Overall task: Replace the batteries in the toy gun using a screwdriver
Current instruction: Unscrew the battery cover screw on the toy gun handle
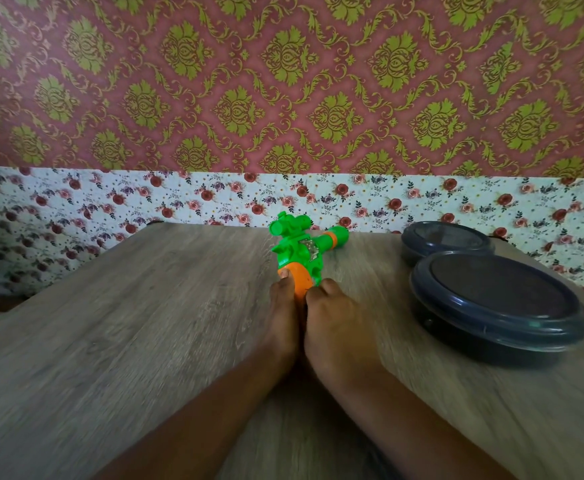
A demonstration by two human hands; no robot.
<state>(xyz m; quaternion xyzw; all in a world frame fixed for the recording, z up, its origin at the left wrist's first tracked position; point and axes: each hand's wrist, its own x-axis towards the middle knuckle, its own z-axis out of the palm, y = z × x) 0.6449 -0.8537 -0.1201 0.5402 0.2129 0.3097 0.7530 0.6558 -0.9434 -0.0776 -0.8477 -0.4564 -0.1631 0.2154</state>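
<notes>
Toy gun gripped on the tabletop.
Its orange grip is clasped by left hand and right hand fingers.

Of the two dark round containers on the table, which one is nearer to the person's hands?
The larger-looking front container; the other container sits behind it, by the wall.

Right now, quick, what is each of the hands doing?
Left hand: grips the orange handle of the toy gun.
Right hand: fingers curled round the same handle.
</notes>
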